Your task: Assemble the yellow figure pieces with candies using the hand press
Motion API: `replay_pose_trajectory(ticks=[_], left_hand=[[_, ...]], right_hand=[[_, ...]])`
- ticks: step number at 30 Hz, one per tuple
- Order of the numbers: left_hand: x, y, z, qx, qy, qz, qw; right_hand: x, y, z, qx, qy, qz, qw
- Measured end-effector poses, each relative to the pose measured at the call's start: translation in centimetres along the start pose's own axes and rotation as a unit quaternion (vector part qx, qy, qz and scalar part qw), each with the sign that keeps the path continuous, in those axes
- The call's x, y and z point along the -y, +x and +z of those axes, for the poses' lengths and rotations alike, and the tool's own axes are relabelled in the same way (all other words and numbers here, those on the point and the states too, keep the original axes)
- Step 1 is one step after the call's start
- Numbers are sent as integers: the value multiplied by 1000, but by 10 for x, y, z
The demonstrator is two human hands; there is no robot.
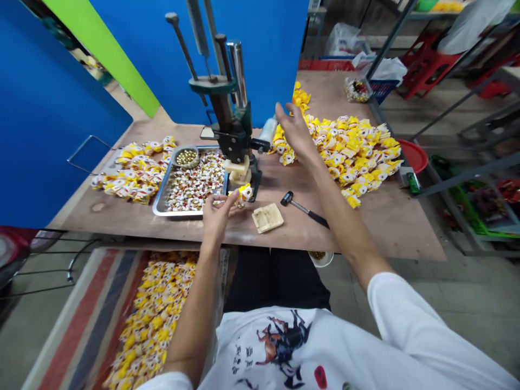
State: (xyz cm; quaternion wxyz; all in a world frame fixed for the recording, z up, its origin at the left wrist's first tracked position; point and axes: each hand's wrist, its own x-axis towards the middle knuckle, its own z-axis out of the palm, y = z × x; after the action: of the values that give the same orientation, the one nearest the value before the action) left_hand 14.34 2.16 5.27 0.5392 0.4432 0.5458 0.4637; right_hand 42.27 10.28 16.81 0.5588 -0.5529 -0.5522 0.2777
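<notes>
A hand press (231,124) stands at the back middle of the table, with pale blocks (238,169) at its foot. My left hand (217,214) is closed on a small yellow and white piece (245,192) in front of those blocks. Beside the press handle's pale, wrapped grip (268,131), my right hand (296,127) has its fingers apart and holds nothing. Left of the press lies a metal tray (179,213) of small white and red parts, with a bowl of gold balls (187,157) at its back corner.
Yellow and white pieces (349,149) are heaped at the right, and more (138,176) at the left. A pale block (267,218) and a hammer (303,208) lie near the front edge. Below left is a striped sack (97,309) with yellow pieces. A metal rack (467,168) stands right.
</notes>
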Motion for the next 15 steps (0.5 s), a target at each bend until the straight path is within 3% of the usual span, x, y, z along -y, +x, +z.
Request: replay_pose_trajectory(ticks=[1,2,4,6,7,10,15], left_hand=[[-2,-8,-7,45,-25,-49,997],[-3,-15,-13,86,-44,-89,991],[-4,-28,-16,148,-63,-146,976],[-1,-37,-11,195,-56,-176,963],[1,-39,-6,218,-44,-185,957],[11,-41,8,258,2,-188,948],[28,-41,19,248,53,-138,957]], right_hand=[[-9,-36,1,-22,-13,-14,1000],[-15,-74,3,16,-31,-48,998],[-23,-144,5,161,-41,-73,983],[-33,-193,6,230,-53,-67,970],[-40,-207,7,232,-58,-55,969],[-68,-218,7,204,-86,-35,974],[-102,-205,6,209,-133,-55,967]])
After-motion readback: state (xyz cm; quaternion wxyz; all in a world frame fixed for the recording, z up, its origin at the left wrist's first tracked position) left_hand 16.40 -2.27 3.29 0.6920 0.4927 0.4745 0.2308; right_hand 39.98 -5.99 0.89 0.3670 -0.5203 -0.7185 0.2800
